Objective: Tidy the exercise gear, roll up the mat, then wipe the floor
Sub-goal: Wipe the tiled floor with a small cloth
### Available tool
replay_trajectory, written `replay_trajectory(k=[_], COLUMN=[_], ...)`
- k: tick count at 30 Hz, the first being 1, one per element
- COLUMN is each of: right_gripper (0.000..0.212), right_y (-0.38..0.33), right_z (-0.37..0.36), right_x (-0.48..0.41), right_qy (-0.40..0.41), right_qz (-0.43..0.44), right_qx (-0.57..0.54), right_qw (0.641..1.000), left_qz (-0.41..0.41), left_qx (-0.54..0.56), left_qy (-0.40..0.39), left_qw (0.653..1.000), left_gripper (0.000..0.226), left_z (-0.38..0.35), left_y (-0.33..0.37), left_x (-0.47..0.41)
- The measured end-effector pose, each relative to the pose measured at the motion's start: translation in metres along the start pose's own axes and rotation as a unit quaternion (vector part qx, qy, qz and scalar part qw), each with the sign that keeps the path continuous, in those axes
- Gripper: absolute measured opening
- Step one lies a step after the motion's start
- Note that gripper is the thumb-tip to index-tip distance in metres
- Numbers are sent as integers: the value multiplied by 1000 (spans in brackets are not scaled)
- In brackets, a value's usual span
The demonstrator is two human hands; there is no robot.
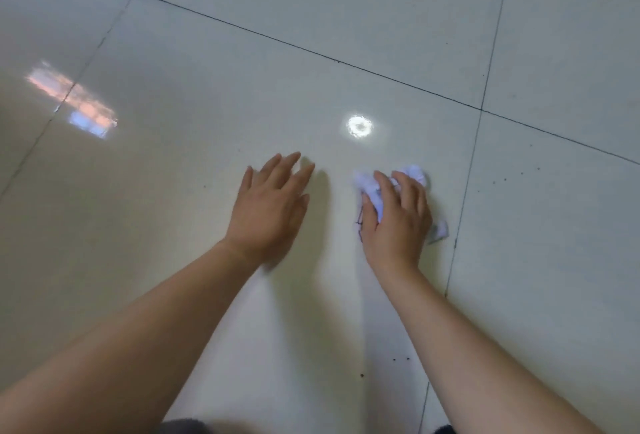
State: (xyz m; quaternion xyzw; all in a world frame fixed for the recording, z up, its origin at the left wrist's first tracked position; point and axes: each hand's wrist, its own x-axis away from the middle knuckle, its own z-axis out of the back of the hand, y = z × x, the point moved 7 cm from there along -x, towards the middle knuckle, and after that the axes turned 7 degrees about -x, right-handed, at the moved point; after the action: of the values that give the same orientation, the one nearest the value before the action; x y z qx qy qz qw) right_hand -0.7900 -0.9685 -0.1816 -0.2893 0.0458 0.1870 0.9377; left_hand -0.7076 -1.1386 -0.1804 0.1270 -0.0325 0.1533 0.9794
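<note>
While the right hand (pixel 394 222) presses a crumpled white cloth (pixel 415 172) onto the glossy pale tiled floor (pixel 173 225), its fingers curl over the wad and grip it, with bits of cloth poking out beyond the fingertips and beside the wrist. The left hand (pixel 270 205) lies just beside it with straight, slightly spread fingers, palm down and holding nothing; whether it bears weight on the tile or hovers just above is hard to tell. No mat or exercise gear shows in view, so the step in hand looks like the wiping. To do it well, the cloth probably wants opening out a little, since a tight ball touches only a small patch of floor. Even pressure through the palm, in overlapping strokes that run along the tile rather than in random circles, should leave fewer missed strips. A scatter of small dark specks (pixel 401 359) lies nearer the person, between the forearms, and more dot the tile past the dark grout line (pixel 460 211) on the right; gathering these towards one spot seems wiser than smearing them about. The round light reflection (pixel 360 126) ahead of the hands can help show streaks. The free hand serves best as a brace.
</note>
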Motion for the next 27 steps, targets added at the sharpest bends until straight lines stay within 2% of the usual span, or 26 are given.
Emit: replay_trajectory(k=[5, 11, 15, 16, 18, 20, 22, 27], right_gripper=[36, 38, 40, 41, 41, 38, 36, 40], right_y=[1, 78, 77, 68, 51, 46, 56, 73], right_z=[14, 52, 42, 38, 29, 26, 31, 32], right_x=[57, 13, -14, -14, -5, 3, -4, -31], right_qy=[-71, 31, 58, 51, -15, -93, -128, -49], right_qz=[80, -52, -99, -77, 22, 137, 188, 59], right_qx=[-3, 12, 2, 1, -6, -27, -34, -31], right_qw=[994, 998, 993, 996, 1000, 986, 973, 997], left_qz=[-5, 11, 61, 72, 89, 93, 89, 90], left_qx=[-33, -41, -9, -8, -15, -17, -18, -13], left_qy=[-16, -6, 9, 13, 22, 25, 22, 32], left_qw=[999, 999, 998, 997, 996, 995, 996, 995], left_gripper=[55, 55, 55, 54, 51, 49, 49, 50], left_z=[-24, -23, -23, -23, -25, -27, -28, -24], left_y=[22, 23, 36, 40, 44, 41, 41, 42], left_x=[13, 11, 2, -1, -6, -6, -6, -7])
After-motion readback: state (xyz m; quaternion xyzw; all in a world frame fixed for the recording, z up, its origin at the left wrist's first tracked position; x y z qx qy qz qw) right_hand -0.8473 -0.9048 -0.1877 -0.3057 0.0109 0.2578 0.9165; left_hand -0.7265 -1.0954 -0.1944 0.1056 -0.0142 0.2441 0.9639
